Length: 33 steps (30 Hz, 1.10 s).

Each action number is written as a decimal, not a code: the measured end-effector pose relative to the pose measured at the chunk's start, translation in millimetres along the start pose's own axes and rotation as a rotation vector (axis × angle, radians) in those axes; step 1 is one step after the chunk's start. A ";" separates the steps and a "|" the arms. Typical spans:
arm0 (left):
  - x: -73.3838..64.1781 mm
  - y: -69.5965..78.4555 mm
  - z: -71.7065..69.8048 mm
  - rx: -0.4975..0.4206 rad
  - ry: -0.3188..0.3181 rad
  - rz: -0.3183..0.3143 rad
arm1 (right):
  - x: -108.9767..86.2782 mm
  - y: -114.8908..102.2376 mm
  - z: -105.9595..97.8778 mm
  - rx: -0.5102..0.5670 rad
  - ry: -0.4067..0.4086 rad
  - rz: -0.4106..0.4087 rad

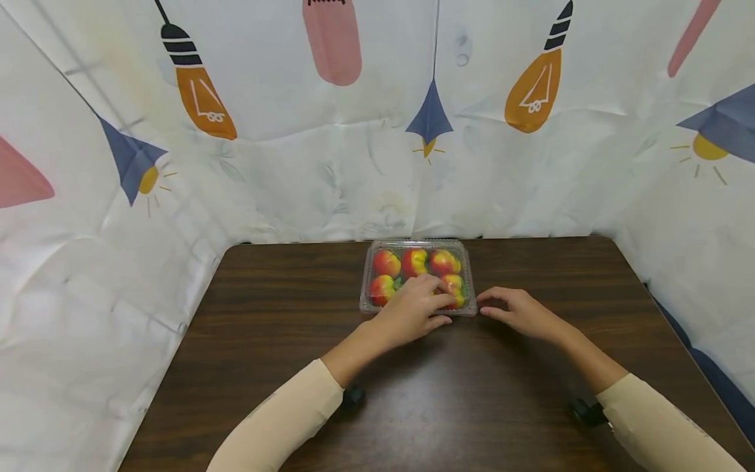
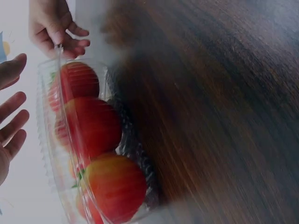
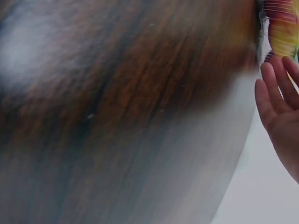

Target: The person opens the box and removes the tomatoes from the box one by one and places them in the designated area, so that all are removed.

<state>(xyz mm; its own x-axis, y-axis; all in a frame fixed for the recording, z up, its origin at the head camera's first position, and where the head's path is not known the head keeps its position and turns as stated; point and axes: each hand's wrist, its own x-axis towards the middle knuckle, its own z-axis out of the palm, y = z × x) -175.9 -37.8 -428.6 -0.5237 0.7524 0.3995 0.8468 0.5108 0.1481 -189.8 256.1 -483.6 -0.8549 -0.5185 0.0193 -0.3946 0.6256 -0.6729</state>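
Observation:
A clear plastic clamshell box (image 1: pixel 364 288) with several round red-and-yellow fruits (image 1: pixel 386 263) stands at the table's back edge. Green leaf-like bits show between the fruits; their exact kind is unclear. My left hand (image 1: pixel 409 309) is over the box's front side, fingers spread and loosely bent; in the left wrist view its fingers (image 2: pixel 14 116) are apart from the lid. By the front right corner is my right hand (image 1: pixel 519 311), thumb and fingers parted. In the right wrist view this hand (image 3: pixel 285 112) has fairly straight fingers close to the box; contact is hard to tell.
The dark wood-grain table (image 1: pixel 448 406) reaches from the box toward me. Behind and beside it hangs a white cloth (image 1: pixel 354 177) printed with lamps and bulbs. Dark wrist straps sit under both sleeves (image 1: pixel 289 413).

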 end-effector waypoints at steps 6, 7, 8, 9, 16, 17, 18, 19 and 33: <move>8.1 3.4 6.3 0.050 -0.014 0.004 | 4.5 -0.7 -3.2 0.035 0.002 0.018; 9.6 3.7 7.2 0.046 -0.012 0.005 | 4.9 -0.9 -3.8 0.040 0.004 0.018; 10.9 4.0 8.2 0.045 -0.013 0.005 | 5.3 -1.2 -4.3 0.048 0.003 0.016; 12.0 4.3 9.2 0.046 -0.014 0.006 | 5.5 -1.3 -4.7 0.057 0.000 0.016; 18.5 6.6 19.2 0.135 -0.042 0.022 | 6.1 -0.9 -4.6 0.143 -0.053 0.011; 19.2 6.9 20.7 0.150 -0.045 0.025 | 5.8 -0.7 -4.2 0.160 -0.061 0.010; 19.7 7.1 21.9 0.161 -0.045 0.028 | 5.3 -0.6 -3.8 0.179 -0.070 0.007; 20.3 7.2 23.3 0.169 -0.043 0.031 | 5.0 -0.1 -3.4 0.200 -0.077 0.007; 24.3 7.7 37.7 0.244 0.003 0.063 | 2.9 3.8 4.9 0.422 -0.111 -0.002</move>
<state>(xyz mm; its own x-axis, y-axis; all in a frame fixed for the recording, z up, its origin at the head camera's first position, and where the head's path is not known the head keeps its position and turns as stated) -185.6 0.1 -451.9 -0.4700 0.7850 0.4036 0.8302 0.5485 -0.0999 -192.2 254.1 -489.7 -0.8037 -0.5935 -0.0434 -0.2043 0.3437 -0.9166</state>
